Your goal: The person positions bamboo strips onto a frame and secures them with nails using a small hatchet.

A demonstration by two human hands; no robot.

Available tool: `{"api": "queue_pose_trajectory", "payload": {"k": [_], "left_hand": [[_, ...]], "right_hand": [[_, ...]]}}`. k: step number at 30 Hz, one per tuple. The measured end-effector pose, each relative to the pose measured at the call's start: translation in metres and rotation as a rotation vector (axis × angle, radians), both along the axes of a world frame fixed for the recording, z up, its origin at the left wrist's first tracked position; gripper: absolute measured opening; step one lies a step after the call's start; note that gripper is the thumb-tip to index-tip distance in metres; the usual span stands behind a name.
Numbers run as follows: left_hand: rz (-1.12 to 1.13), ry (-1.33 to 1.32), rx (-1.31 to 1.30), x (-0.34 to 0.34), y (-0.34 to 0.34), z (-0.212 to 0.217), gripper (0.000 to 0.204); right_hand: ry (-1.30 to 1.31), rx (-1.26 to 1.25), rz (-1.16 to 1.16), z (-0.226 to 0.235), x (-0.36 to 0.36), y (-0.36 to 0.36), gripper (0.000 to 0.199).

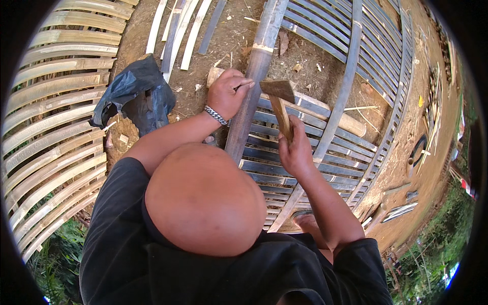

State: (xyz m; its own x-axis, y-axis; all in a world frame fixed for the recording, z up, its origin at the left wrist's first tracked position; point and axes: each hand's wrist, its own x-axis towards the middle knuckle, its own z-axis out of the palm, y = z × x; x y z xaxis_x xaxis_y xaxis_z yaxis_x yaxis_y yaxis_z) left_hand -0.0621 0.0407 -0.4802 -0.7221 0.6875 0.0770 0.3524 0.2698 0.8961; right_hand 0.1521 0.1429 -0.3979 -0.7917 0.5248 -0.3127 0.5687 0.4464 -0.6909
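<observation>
The left hand [227, 94] pinches a small thin nail [244, 85] against the long dark bamboo pole [252, 86], which lies across a panel of dark bamboo slats [284, 152] on the dirt ground [305, 61]. The right hand [295, 150] is clenched around the wooden-handled hammer [279, 101], its head poised beside the pole. The nail looks not yet driven, so fastening here seems only begun; pale finished slat panels [56, 127] lie to the left.
</observation>
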Motion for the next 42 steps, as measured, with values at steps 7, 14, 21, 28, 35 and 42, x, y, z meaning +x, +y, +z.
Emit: {"api": "queue_pose_trajectory", "payload": {"k": [7,14,21,28,35,42], "left_hand": [[0.0,0.022,0.015,0.0,0.004,0.004,0.007],[-0.002,0.009,-0.001,-0.001,-0.001,0.0,0.007],[0.02,0.023,0.008,0.0,0.004,0.007,0.008],[0.032,0.003,-0.06,0.002,0.002,0.002,0.009],[0.052,-0.321,-0.304,0.02,-0.036,0.007,0.035],[-0.171,-0.416,-0.509,0.025,-0.035,0.002,0.055]], "right_hand": [[0.096,0.232,0.183,0.016,-0.026,0.022,0.057],[-0.001,0.305,0.29,0.018,-0.033,0.031,0.061],[0.267,0.285,0.249,0.02,-0.031,0.033,0.061],[0.012,0.247,0.235,0.012,-0.026,0.033,0.063],[0.113,0.205,0.22,0.019,-0.016,0.026,0.061],[0.303,0.296,0.18,0.018,-0.023,0.02,0.066]]}}
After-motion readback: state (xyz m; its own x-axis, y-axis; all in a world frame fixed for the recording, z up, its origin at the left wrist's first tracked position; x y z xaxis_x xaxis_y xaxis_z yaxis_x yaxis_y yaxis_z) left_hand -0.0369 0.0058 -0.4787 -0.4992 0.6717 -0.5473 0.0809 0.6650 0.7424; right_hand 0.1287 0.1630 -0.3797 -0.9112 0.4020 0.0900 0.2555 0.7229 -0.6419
